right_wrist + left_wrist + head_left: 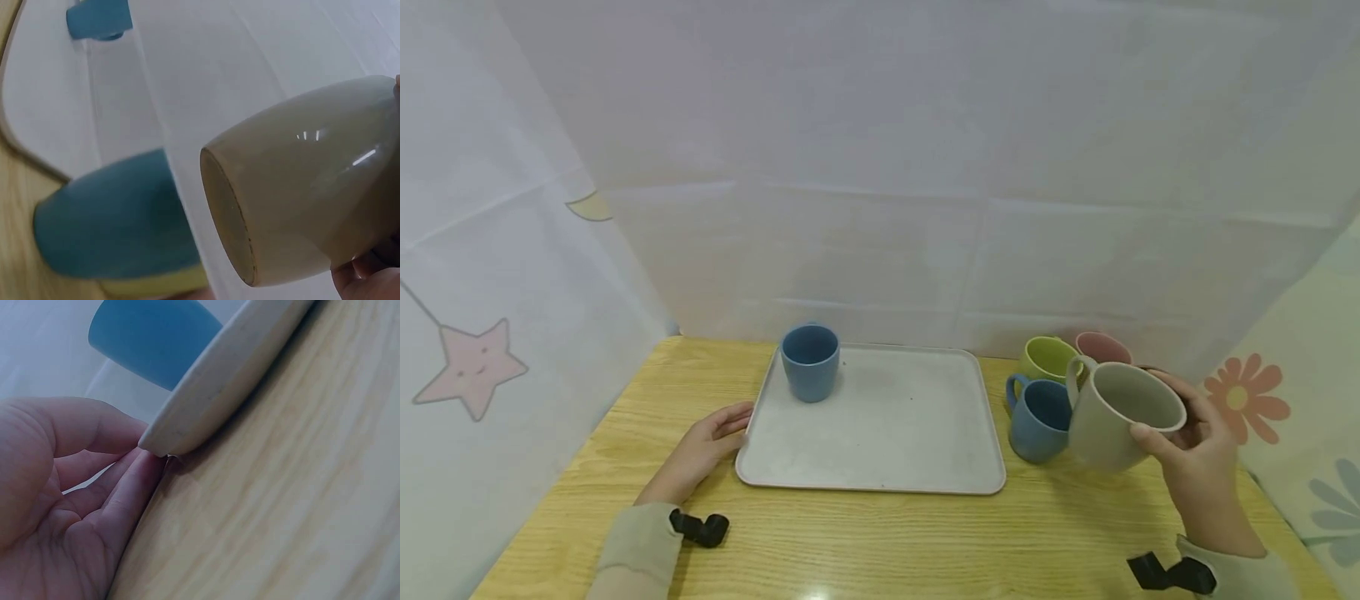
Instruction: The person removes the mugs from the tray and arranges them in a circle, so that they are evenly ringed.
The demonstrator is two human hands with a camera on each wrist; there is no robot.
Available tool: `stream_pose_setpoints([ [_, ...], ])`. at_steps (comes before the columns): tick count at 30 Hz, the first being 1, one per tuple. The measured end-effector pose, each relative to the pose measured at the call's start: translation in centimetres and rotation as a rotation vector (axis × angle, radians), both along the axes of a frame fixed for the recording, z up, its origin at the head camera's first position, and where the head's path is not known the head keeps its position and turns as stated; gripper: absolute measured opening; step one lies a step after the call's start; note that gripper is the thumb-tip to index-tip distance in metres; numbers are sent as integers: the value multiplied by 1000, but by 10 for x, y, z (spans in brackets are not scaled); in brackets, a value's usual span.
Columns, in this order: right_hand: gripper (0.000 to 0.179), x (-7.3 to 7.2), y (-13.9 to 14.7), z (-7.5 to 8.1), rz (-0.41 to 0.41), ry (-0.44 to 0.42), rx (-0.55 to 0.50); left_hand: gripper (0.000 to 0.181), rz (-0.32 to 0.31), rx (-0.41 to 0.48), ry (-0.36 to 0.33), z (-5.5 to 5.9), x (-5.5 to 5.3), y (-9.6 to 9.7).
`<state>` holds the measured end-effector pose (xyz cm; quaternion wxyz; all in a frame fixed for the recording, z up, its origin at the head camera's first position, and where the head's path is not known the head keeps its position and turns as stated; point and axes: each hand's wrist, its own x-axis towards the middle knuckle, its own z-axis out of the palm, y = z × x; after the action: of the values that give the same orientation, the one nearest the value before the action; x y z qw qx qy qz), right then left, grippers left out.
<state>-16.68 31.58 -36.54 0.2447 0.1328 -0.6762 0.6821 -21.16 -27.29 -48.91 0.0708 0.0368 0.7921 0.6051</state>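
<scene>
My right hand [1206, 450] grips a large light-grey mug [1108, 437] by its body, thumb near the rim, handle turned away to the left. The mug is raised and tilted, and its base shows in the right wrist view. Close beside it stand a blue mug [1036, 433], a green mug [1047, 354] and a pink mug [1105, 346], partly hidden. At the left edge of a white tray [880, 442], my left hand [703, 446] pinches the rim between its fingertips [145, 464]. Another blue mug [810, 375] stands upright in the tray's far left corner.
The tray lies on a wooden table [820, 542]. White cloth [880, 250] hangs behind the table, with printed cloth at both sides. A black strap [700, 528] sits on the left wrist and another black strap [1172, 573] on the right.
</scene>
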Motion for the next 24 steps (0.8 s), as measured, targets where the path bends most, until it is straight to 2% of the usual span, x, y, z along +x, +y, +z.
stream_pose_setpoints([
  [5,56,5,20,-9,-206,-120,-42,60,-5,1,-2,0,-1,0],
  [10,53,11,40,-21,-335,-266,-70,60,-12,0,-2,0,-1,-2],
  [16,54,22,52,-32,-420,-376,-171,61,-16,10,-5,1,0,-1],
  [24,59,27,62,-40,-554,-487,-171,61,-14,3,4,1,0,0],
])
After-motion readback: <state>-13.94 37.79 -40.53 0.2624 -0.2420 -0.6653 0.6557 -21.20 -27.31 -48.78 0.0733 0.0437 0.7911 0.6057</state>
